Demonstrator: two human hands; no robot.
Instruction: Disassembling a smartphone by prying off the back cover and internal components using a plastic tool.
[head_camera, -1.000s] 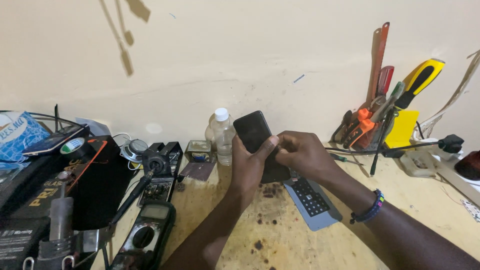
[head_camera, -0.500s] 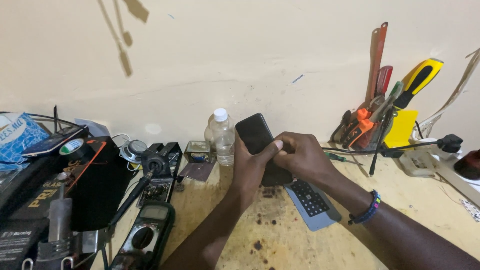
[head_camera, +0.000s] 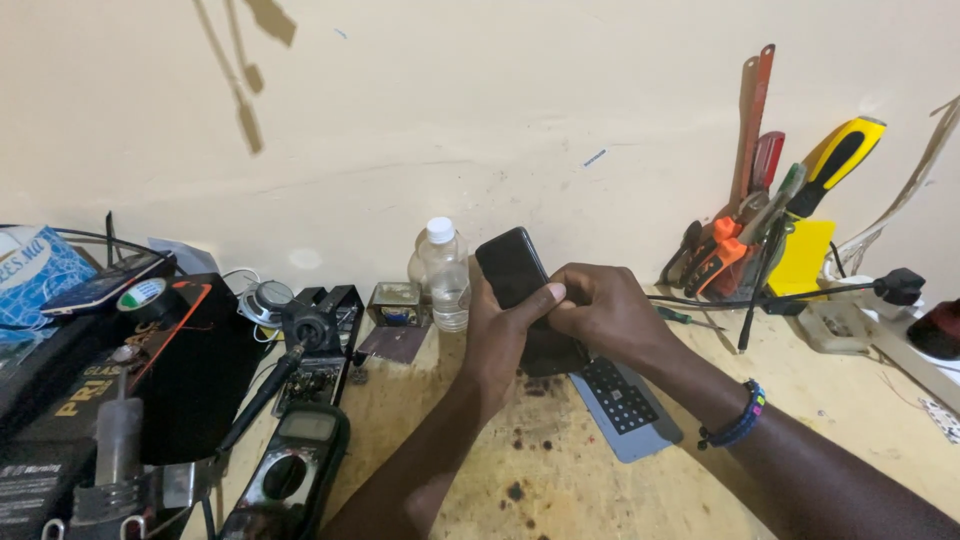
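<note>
Black phone (head_camera: 520, 290) held upright-ish above the bench (head_camera: 800, 400), tilted, top leaning left toward the wall, dark face to camera. Both hands on it.

Left hand (head_camera: 495, 340) wraps the phone from the left and behind, thumb across its right edge about mid-height; closed round it. Right hand (head_camera: 605, 315) comes in from the right, fingers curled over the lower half, fingertips pressed on the phone beside the left thumb; also closed on it. Lower end of the phone is hidden behind the right hand. Beaded wristband (head_camera: 735, 425) on the right wrist.

Under the hands, flat on the bench: grey perforated plate (head_camera: 625, 405). Just left of the phone: clear bottle (head_camera: 445, 275) with white cap, small glass jar (head_camera: 397, 303) beside it. Further left: soldering stand (head_camera: 320, 335), multimeter (head_camera: 290, 470) at the near edge, black box (head_camera: 150, 370) with tape roll (head_camera: 145, 297) on top.

Right side against the wall: tool rack (head_camera: 760, 220) with screwdrivers, pliers, yellow-handled tool. Power strip (head_camera: 880, 335) far right, well apart from the hands.
</note>
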